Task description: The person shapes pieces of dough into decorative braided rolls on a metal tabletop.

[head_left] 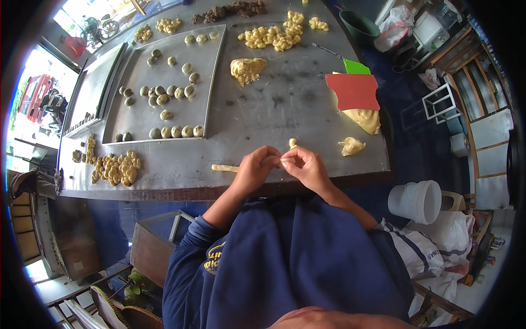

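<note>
My left hand (263, 164) and my right hand (300, 163) meet near the steel table's front edge, their fingers pinching a small pale piece of dough (286, 160). A dough strip (224, 168) lies left of my left hand. Just beyond my fingers is a small dough lump (293, 142), with a bigger, irregular lump (352, 146) to the right. A red flat scraper (352, 90) rests on a dough mound (367, 120), beside a green scraper (356, 67). A crumbly dough block (247, 70) sits mid-table. A tray (211, 82) holds several round dough balls (186, 131).
Several dough-piece clusters (115, 167) and brown lumps (227, 12) lie around the tray, beside a second tray (87, 88). A white bucket (413, 202) and green tub (359, 27) stand right of the table. Another person's leg (35, 183) shows at the left; a wooden box (153, 247) is below.
</note>
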Available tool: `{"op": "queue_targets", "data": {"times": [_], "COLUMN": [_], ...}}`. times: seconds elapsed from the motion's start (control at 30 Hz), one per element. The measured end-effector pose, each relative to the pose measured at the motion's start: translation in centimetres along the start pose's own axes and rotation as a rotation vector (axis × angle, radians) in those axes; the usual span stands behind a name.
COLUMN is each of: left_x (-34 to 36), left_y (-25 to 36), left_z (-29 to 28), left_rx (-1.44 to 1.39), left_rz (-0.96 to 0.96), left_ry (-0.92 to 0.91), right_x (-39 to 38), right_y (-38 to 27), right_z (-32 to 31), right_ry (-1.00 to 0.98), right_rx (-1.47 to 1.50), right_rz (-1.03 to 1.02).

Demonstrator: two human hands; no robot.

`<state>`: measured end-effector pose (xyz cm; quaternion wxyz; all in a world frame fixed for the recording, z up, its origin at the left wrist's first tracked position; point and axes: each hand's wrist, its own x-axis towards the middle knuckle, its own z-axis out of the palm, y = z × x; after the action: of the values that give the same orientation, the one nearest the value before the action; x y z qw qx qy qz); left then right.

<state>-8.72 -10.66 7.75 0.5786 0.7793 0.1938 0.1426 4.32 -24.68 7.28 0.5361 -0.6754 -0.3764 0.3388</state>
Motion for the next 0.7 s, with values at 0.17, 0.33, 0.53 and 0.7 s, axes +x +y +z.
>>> {"op": "queue_targets", "data": {"times": [0.17,0.33,0.53,0.7], "left_x": [0.9,0.6,0.0,-0.2], "left_y": [-1.4,-2.4,-2.0,-0.3], "left_z": [-0.4,-1.4,-1.7,-1.3], "left_rx": [0.137,0.247,0.223,-0.036], "left_rz": [0.034,0.093,0.006,-0.047], "left_ry": [0.25,0.378,0.122,-0.179], "right_x": [-0.7,-1.0,-1.1,-0.9], "right_y": [0.7,1.2,1.8,-1.4], "right_z": [-1.2,-2.0,-1.0,-0.2], "right_ry": [-0.141,0.153,0.227,0.127], "right_rx": [0.885,-0.207,-0.614,-0.531], "right_rz": [0.175,-0.278,-0.294,-0.547]}}
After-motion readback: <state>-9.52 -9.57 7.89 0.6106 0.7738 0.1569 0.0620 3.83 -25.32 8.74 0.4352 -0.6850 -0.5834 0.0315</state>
